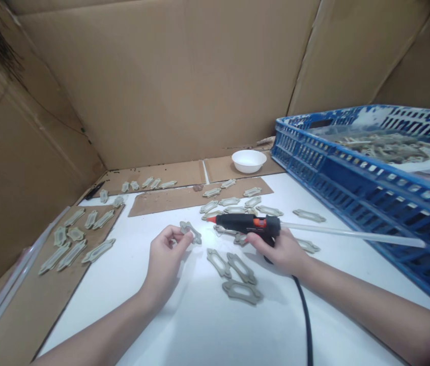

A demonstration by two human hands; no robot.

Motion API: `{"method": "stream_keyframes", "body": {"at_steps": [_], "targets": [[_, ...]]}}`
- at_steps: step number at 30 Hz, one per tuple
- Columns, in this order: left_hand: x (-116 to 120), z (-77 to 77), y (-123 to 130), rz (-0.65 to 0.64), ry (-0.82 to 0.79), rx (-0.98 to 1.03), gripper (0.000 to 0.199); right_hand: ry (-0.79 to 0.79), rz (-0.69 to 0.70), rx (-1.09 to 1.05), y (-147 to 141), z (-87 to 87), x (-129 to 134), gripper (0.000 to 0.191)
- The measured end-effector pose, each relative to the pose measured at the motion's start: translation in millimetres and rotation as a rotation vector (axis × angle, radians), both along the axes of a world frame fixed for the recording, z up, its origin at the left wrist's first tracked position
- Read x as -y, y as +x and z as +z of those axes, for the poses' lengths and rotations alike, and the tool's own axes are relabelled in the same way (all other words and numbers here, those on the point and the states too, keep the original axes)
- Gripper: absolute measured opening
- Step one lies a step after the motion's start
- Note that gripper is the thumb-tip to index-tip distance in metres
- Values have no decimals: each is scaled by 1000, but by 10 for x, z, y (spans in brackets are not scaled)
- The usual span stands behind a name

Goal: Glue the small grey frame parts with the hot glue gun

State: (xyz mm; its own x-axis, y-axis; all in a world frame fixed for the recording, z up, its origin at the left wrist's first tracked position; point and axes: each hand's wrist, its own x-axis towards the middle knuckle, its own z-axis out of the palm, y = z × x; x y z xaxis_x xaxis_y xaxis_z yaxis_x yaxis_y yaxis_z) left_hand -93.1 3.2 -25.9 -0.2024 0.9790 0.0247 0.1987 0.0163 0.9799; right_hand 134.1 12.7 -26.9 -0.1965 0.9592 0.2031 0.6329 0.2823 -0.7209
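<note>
Between the thumb and fingers of my left hand [167,254] is a small greenish-grey label frame [191,232], held tilted just above the white table. My right hand [285,251] is wrapped around the handle of a black hot glue gun [237,222]. Its orange nozzle points left, a short way right of the held frame and apart from it. A long clear glue stick [352,235] juts out of the gun's back. Nearer to me lie 3 loose frames, one of them a frame [242,292] lying crosswise. Several more sit behind and under the gun.
A blue plastic crate [325,168] holding many similar pieces stands on the right. At the back is a white bowl [249,161]. Several frames rest on cardboard [85,244] at left. A black cord [304,315] runs toward me. Cardboard walls [184,81] enclose the table.
</note>
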Motion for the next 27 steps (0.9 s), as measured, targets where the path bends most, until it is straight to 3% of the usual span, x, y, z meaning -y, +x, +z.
{"method": "stream_keyframes", "body": {"at_steps": [7,13,19,22,24,27], "targets": [[-16,-6,8,-3,3,-11,17,95,-212,-76,97,-55,-46,48],[9,-34,32,-79,57,16,16,100,-281,-59,129,-137,-117,49],[-30,-33,-26,30,201,-256,21,99,-315,0,148,-138,-158,50],[-196,84,-200,185,262,-493,24,90,-319,22,152,-122,-186,51],[-346,217,-412,302,208,-597,29,99,-328,22,146,-119,-208,52],[-543,480,-823,338,105,-666,25,115,-327,4,118,-128,-236,52]]}}
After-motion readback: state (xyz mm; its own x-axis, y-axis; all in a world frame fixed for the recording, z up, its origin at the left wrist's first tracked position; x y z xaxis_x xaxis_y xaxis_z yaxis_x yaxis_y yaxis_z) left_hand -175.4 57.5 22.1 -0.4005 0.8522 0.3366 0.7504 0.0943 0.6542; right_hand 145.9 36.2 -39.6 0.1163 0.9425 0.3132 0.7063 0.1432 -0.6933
